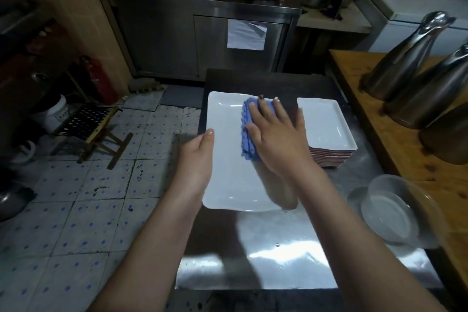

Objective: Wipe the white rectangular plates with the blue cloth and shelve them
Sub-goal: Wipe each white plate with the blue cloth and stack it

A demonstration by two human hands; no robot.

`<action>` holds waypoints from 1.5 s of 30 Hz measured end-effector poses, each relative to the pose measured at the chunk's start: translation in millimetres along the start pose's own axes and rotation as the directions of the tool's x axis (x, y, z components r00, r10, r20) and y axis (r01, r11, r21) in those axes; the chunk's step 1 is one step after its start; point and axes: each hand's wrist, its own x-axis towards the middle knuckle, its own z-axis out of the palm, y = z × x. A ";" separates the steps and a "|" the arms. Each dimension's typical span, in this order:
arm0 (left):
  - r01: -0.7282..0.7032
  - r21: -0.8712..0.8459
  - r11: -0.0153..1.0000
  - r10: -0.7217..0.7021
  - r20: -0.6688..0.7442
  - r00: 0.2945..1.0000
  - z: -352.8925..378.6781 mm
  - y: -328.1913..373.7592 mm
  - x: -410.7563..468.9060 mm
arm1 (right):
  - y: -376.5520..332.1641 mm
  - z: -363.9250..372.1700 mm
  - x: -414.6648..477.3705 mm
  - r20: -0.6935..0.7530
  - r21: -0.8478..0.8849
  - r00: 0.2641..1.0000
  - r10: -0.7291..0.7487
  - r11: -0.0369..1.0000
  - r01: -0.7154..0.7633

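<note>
Closest to the lens are the person's two bare forearms, reaching out over a shiny steel table (278, 261).

Right hand (276, 139): fingers (278, 111) are straight and fanned a little apart, palm down, pressing flat on the blue cloth (245, 119). So the cloth is right under those fingers, bunched up and poking out past the thumb side and the fingertips. It's not gripped, just pushed down.

Left hand (197, 157) sits edge-on against the left rim of the plate. The one digit that shows is straight and the rest are hidden behind the hand, so there's no telling if it's gripping the rim or only bracing it.

Under the cloth is one big white rectangular plate (228, 185), lying flat on the table, with the cloth on its far half. Just to its right is one stack of smaller white plates (326, 121). The rims are packed too tight to count.

Tally so far: two hands, one cloth, one plate being wiped, one stack.

Further right is a wooden counter (395, 139) with three steel jugs (405, 58), and one clear plastic bowl (395, 210) sits near the table's right edge. On the tiled floor to the left there's one folding stool (96, 129).
</note>
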 end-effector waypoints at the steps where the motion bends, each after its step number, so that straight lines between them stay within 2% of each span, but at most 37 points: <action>1: 0.001 -0.002 1.000 -0.001 0.012 1.000 -0.7 1.0 -0.9 | 1.2 0.4 1.9 -0.008 0.010 1.000 0.025 1.000 -0.024; 3: 0.009 -0.007 1.000 -0.009 -0.007 1.000 -6.6 3.6 1.9 | -2.8 6.9 -8.4 -0.015 0.057 1.000 0.011 0.998 -0.010; 5: 0.027 -0.005 1.000 -0.027 -0.058 0.998 -16.2 3.7 7.5 | -12.5 18.2 -31.7 -0.003 0.101 0.997 -0.075 0.992 0.075; 8: 0.025 0.014 1.000 -0.024 -0.092 0.995 -23.4 -0.9 11.8 | -16.6 29.0 -55.7 0.071 0.159 0.987 -0.146 0.978 0.133; 10: 0.013 0.018 1.000 -0.011 -0.077 0.997 -19.8 -4.6 8.1 | -8.7 26.0 -44.0 0.068 0.092 0.990 -0.121 0.989 0.114; 13: -0.004 0.029 1.000 0.004 0.009 1.000 -11.5 -7.6 -3.0 | 4.8 12.7 -11.1 -0.016 0.032 1.000 0.009 0.999 -0.009; 16: 0.001 0.041 0.999 -0.002 0.024 1.000 -14.4 -0.3 -1.9 | 5.0 11.0 -1.5 -0.021 0.140 0.998 0.067 0.988 -0.064; 21: -0.042 0.056 0.998 0.049 -0.119 0.992 -31.2 10.7 16.7 | -20.9 32.0 -48.4 -0.039 0.342 0.995 -0.091 0.934 0.099; 24: -0.036 0.079 0.996 0.041 -0.066 0.997 -25.2 2.7 8.1 | -9.2 32.2 -39.3 -0.011 0.382 0.998 -0.058 0.922 0.058; 28: 0.030 0.054 0.998 -0.033 0.046 0.998 -12.3 -12.9 -13.3 | 4.4 19.2 -12.6 -0.075 0.477 0.994 0.080 0.878 -0.035; 36: 0.074 0.020 0.997 -0.073 -0.075 0.995 -23.5 -15.5 0.6 | -9.7 40.0 -67.3 -0.094 0.498 0.991 -0.098 0.857 0.132; 41: 0.103 -0.026 0.994 -0.103 -0.017 0.995 -10.6 -17.6 -12.5 | 1.1 26.6 -37.6 -0.135 0.467 0.989 0.067 0.884 0.004; 45: 0.119 -0.057 0.991 -0.116 0.050 0.992 -9.9 -20.5 -21.5 | 9.5 22.5 -30.6 -0.092 0.580 0.971 0.220 0.804 -0.127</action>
